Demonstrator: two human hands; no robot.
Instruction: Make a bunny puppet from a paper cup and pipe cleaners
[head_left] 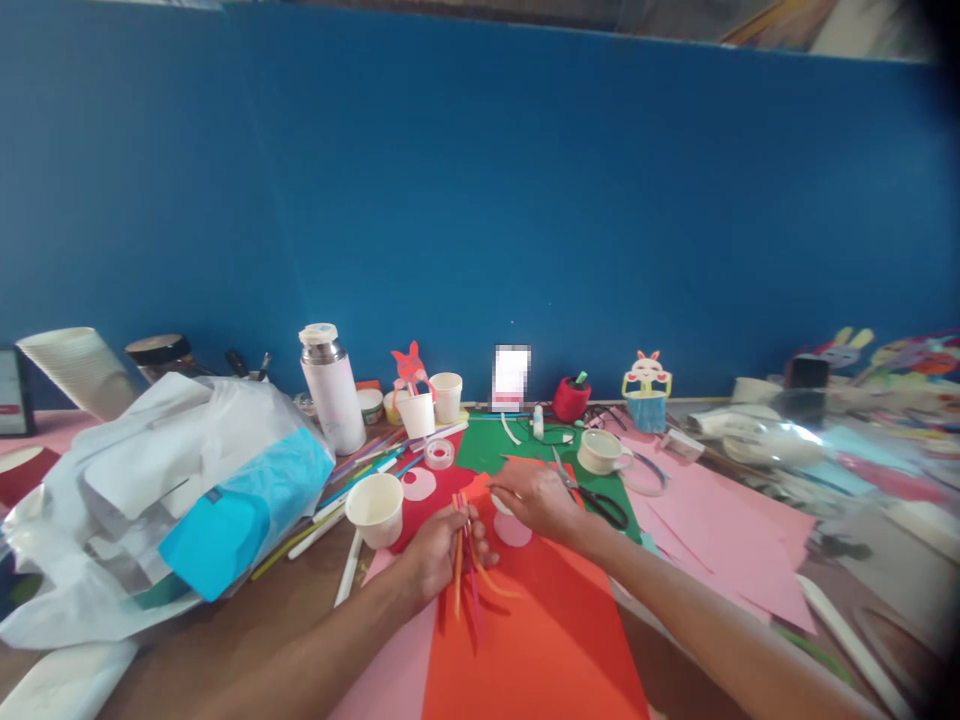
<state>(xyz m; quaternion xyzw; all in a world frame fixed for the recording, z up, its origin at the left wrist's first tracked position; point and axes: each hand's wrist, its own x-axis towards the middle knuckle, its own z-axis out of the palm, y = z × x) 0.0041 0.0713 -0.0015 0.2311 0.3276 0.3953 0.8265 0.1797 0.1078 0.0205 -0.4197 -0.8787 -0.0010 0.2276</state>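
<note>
My left hand (442,550) is closed around a bunch of thin orange and magenta paper strips (471,570), whose ends hang below the fingers over an orange sheet (525,640). To its right, my right hand (541,497) reaches in with bent fingers pressed together; what they hold, if anything, I cannot make out. A small orange paper piece (478,487) lies by its fingertips. Below that hand is a pink paper disc (514,530), partly covered. Black-handled scissors (604,503) lie just right of my right hand.
A white paper cup (375,510) stands left of my left hand, near a tape roll (439,454). A flask (332,390) and a plastic bag (225,440) are further left. Pink sheets (735,530) and another tape roll (600,452) lie right. A blue partition (480,200) rises behind.
</note>
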